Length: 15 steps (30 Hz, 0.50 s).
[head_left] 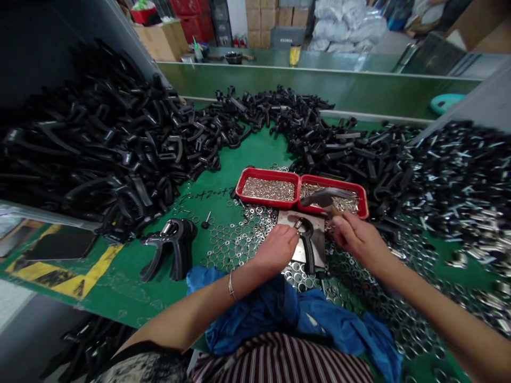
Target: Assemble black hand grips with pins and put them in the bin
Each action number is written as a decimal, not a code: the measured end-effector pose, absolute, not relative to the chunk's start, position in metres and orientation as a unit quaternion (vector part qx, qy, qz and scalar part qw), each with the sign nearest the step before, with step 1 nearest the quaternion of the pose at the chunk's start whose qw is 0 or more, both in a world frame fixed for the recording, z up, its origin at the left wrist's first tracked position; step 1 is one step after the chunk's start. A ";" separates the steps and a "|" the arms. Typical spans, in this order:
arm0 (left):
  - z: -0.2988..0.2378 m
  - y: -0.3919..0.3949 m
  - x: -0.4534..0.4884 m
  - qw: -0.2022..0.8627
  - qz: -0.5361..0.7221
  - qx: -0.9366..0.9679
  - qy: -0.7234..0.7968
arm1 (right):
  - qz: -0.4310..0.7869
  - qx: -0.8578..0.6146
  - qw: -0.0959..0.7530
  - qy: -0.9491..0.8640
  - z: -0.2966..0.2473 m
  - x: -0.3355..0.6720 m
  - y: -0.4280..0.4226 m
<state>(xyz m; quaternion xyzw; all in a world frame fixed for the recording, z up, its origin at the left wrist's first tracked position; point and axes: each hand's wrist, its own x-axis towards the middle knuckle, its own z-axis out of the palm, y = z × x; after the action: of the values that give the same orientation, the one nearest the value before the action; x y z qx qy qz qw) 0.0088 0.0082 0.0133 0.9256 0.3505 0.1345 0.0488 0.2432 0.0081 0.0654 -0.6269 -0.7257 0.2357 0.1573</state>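
My left hand [279, 246] is closed, its fingertips at a small shiny metal piece [298, 223] on the upper end of a black clamp handle [308, 250]. That handle lies on a flat metal plate [318, 234] in front of me. My right hand [355, 236] grips the wooden handle of a hammer [317, 199]; the hammer's dark head is smeared by motion above the plate and in front of the right red tray. Nearby on the left, an assembled black spring clamp [173, 247] rests on the green table.
Two red trays [268, 202] of small metal parts stand behind the plate. Loose metal rings [227, 239] surround it. Black clamp parts [131, 138] pile up left and behind; shiny metal pieces [467, 170] heap at right. A blue cloth [255, 314] lies at the front edge.
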 end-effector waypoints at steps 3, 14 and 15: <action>0.020 0.007 0.008 0.061 0.139 0.921 0.359 | 0.180 -0.646 0.091 -0.736 0.070 0.242 0.007; 0.028 -0.035 0.015 0.041 0.044 0.862 0.503 | 0.238 -0.600 0.049 -0.762 0.075 0.240 -0.032; 0.028 -0.033 0.017 0.046 0.034 0.865 0.499 | 0.235 -0.604 0.066 -0.759 0.075 0.239 -0.026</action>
<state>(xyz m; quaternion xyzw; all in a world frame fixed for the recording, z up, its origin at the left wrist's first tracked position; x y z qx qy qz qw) 0.0167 -0.0330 0.0282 0.8650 0.4986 0.0338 0.0457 0.2392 -0.0256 0.0751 -0.6040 -0.7589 0.2345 0.0657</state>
